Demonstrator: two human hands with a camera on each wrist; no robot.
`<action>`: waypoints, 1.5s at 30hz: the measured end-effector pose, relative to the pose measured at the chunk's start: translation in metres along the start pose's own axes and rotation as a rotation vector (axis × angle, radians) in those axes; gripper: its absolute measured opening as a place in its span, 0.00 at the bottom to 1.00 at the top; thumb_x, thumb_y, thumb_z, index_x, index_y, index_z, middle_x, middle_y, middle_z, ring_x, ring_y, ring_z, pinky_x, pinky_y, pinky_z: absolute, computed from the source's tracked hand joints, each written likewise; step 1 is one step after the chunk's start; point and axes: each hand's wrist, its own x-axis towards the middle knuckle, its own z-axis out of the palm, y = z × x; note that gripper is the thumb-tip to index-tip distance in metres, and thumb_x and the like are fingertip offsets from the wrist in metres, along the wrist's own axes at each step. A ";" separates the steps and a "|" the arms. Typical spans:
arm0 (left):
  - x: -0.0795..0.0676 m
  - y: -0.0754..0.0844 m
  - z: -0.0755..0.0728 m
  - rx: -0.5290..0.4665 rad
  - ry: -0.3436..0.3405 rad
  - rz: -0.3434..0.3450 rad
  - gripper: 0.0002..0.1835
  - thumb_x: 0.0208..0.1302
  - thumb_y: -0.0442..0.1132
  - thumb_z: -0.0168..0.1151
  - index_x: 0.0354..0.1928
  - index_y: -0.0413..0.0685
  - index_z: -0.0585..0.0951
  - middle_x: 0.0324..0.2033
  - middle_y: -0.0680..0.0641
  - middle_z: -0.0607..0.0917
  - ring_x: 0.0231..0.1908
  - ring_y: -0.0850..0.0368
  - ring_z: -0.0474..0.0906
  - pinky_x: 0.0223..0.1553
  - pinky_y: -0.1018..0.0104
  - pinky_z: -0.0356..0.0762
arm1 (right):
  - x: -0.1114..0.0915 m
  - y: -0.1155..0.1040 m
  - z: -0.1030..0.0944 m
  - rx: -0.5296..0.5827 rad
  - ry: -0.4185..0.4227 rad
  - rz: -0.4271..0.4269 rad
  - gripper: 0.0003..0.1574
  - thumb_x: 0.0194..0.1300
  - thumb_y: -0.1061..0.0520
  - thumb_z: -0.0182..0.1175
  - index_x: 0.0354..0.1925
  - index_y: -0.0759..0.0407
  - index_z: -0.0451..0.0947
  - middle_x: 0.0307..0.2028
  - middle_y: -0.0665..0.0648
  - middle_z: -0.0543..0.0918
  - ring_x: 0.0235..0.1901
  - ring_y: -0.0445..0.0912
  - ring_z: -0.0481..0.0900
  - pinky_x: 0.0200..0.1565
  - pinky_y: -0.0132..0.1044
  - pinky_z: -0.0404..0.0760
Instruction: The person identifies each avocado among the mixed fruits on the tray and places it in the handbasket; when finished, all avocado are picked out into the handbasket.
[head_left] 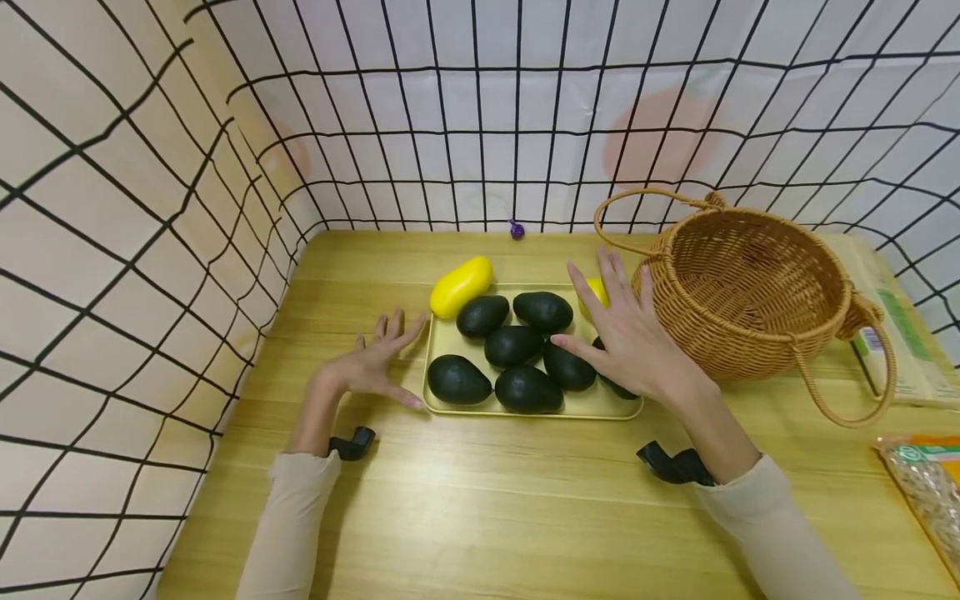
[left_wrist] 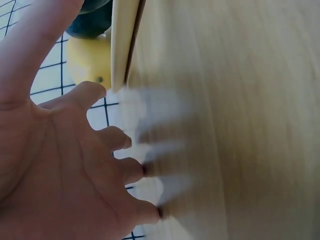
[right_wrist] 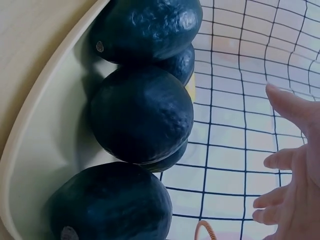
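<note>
Several dark green avocados (head_left: 528,389) lie in a shallow pale-gold tray (head_left: 480,412) in the head view. A smooth yellow oblong fruit (head_left: 461,287) sits at the tray's far left corner. Another yellow fruit (head_left: 597,292) shows partly behind the fingers on the right. Beside the tray's left edge is my left hand (head_left: 366,364), fingers spread and holding nothing; its thumb tip is right at the rim. My right hand (head_left: 637,343) hovers over the right end of the tray, fingers spread and nothing held, partly covering an avocado (head_left: 617,385).
A wicker basket (head_left: 750,333) with loop handles stands right of the tray. Behind it lies a flat pale package (head_left: 896,350), and a clear bag (head_left: 926,483) of small pieces is at the right edge. Black wire grid (head_left: 480,133) borders the wooden table, with a small purple item (head_left: 517,230) at its foot.
</note>
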 end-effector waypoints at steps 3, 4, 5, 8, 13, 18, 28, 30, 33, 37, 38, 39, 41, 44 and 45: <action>0.001 0.002 0.001 0.012 -0.001 -0.011 0.74 0.50 0.59 0.82 0.84 0.58 0.34 0.78 0.31 0.19 0.76 0.28 0.12 0.68 0.18 0.17 | -0.002 -0.001 0.001 -0.003 -0.001 -0.001 0.58 0.76 0.29 0.50 0.84 0.48 0.32 0.81 0.63 0.20 0.82 0.58 0.20 0.77 0.69 0.22; 0.001 0.003 0.001 0.017 -0.002 -0.014 0.74 0.50 0.59 0.82 0.84 0.58 0.34 0.78 0.31 0.19 0.76 0.28 0.11 0.68 0.18 0.17 | -0.003 0.000 0.001 -0.005 -0.002 0.000 0.58 0.76 0.29 0.51 0.84 0.48 0.32 0.81 0.63 0.21 0.82 0.58 0.21 0.77 0.69 0.22; 0.001 0.003 0.002 0.024 -0.002 -0.018 0.74 0.50 0.59 0.82 0.84 0.58 0.34 0.78 0.31 0.19 0.76 0.27 0.11 0.68 0.18 0.17 | -0.003 0.000 0.002 -0.004 -0.005 0.001 0.58 0.76 0.29 0.51 0.84 0.48 0.32 0.82 0.63 0.21 0.83 0.58 0.21 0.77 0.69 0.23; 0.003 0.004 0.003 0.042 -0.004 -0.026 0.73 0.50 0.60 0.81 0.84 0.60 0.35 0.78 0.32 0.20 0.76 0.27 0.11 0.67 0.17 0.17 | -0.006 0.001 0.003 0.014 -0.015 -0.007 0.58 0.76 0.31 0.53 0.84 0.47 0.34 0.82 0.62 0.22 0.83 0.59 0.24 0.77 0.68 0.24; 0.005 0.005 0.005 0.053 0.001 -0.033 0.71 0.52 0.59 0.81 0.84 0.60 0.36 0.78 0.32 0.20 0.76 0.27 0.11 0.67 0.17 0.18 | -0.011 0.002 0.005 0.064 -0.011 -0.047 0.56 0.75 0.34 0.57 0.84 0.49 0.40 0.83 0.63 0.28 0.83 0.62 0.31 0.78 0.70 0.34; 0.006 0.005 0.007 0.074 0.004 -0.034 0.71 0.52 0.58 0.80 0.84 0.60 0.36 0.78 0.32 0.20 0.76 0.27 0.11 0.68 0.17 0.17 | -0.022 0.006 0.007 0.143 -0.016 -0.056 0.53 0.75 0.38 0.60 0.84 0.45 0.44 0.84 0.62 0.36 0.81 0.70 0.40 0.75 0.75 0.45; 0.007 0.004 0.009 0.064 0.001 -0.042 0.72 0.52 0.58 0.80 0.84 0.61 0.35 0.78 0.34 0.18 0.76 0.30 0.08 0.68 0.19 0.14 | -0.054 0.019 0.015 0.221 0.034 -0.016 0.49 0.73 0.45 0.65 0.82 0.44 0.53 0.83 0.67 0.46 0.77 0.73 0.53 0.66 0.78 0.63; 0.007 0.004 0.009 0.059 0.001 -0.041 0.72 0.52 0.58 0.80 0.84 0.62 0.35 0.78 0.34 0.18 0.76 0.29 0.08 0.68 0.19 0.14 | -0.059 0.022 0.018 0.219 0.057 -0.011 0.49 0.72 0.47 0.66 0.82 0.43 0.54 0.82 0.68 0.49 0.76 0.73 0.56 0.63 0.78 0.67; 0.006 0.004 0.009 0.052 0.000 -0.040 0.71 0.52 0.58 0.80 0.84 0.61 0.35 0.78 0.34 0.18 0.76 0.29 0.08 0.67 0.19 0.13 | -0.064 0.026 0.021 0.211 0.097 -0.012 0.47 0.71 0.50 0.68 0.80 0.45 0.59 0.80 0.69 0.53 0.75 0.73 0.59 0.60 0.77 0.70; 0.006 0.004 0.008 0.051 -0.004 -0.042 0.71 0.52 0.58 0.80 0.84 0.61 0.35 0.78 0.34 0.17 0.75 0.29 0.08 0.67 0.19 0.13 | -0.070 0.029 0.025 0.207 0.134 -0.017 0.45 0.68 0.54 0.70 0.78 0.49 0.63 0.79 0.69 0.57 0.74 0.72 0.60 0.62 0.78 0.69; 0.005 0.005 0.008 0.051 -0.004 -0.041 0.71 0.52 0.57 0.81 0.84 0.61 0.35 0.78 0.34 0.17 0.75 0.29 0.08 0.67 0.19 0.12 | -0.070 0.029 0.026 0.207 0.140 -0.020 0.45 0.68 0.54 0.70 0.78 0.49 0.64 0.79 0.69 0.58 0.74 0.71 0.60 0.62 0.78 0.68; 0.005 0.005 0.008 0.052 -0.003 -0.040 0.72 0.52 0.57 0.81 0.84 0.60 0.35 0.78 0.34 0.17 0.75 0.29 0.08 0.67 0.19 0.12 | -0.071 0.030 0.027 0.212 0.143 -0.020 0.45 0.68 0.55 0.70 0.78 0.49 0.64 0.79 0.69 0.58 0.74 0.71 0.60 0.62 0.78 0.67; 0.005 0.004 0.007 0.053 -0.001 -0.040 0.72 0.52 0.57 0.81 0.84 0.60 0.35 0.78 0.34 0.17 0.75 0.29 0.08 0.67 0.19 0.12 | -0.072 0.031 0.030 0.218 0.150 -0.014 0.45 0.67 0.55 0.70 0.78 0.48 0.65 0.78 0.69 0.59 0.74 0.72 0.60 0.63 0.79 0.66; 0.006 0.004 0.008 0.053 0.000 -0.037 0.72 0.52 0.57 0.81 0.84 0.60 0.35 0.78 0.34 0.17 0.75 0.29 0.08 0.67 0.19 0.12 | -0.071 0.033 0.036 0.212 0.152 -0.004 0.44 0.68 0.54 0.70 0.78 0.47 0.65 0.78 0.70 0.59 0.74 0.72 0.60 0.63 0.79 0.66; 0.006 0.004 0.008 0.053 0.001 -0.036 0.72 0.52 0.57 0.81 0.84 0.60 0.35 0.78 0.34 0.17 0.75 0.29 0.08 0.67 0.19 0.12 | -0.071 0.034 0.037 0.206 0.150 -0.001 0.44 0.68 0.55 0.69 0.78 0.47 0.65 0.78 0.71 0.59 0.74 0.72 0.60 0.63 0.78 0.67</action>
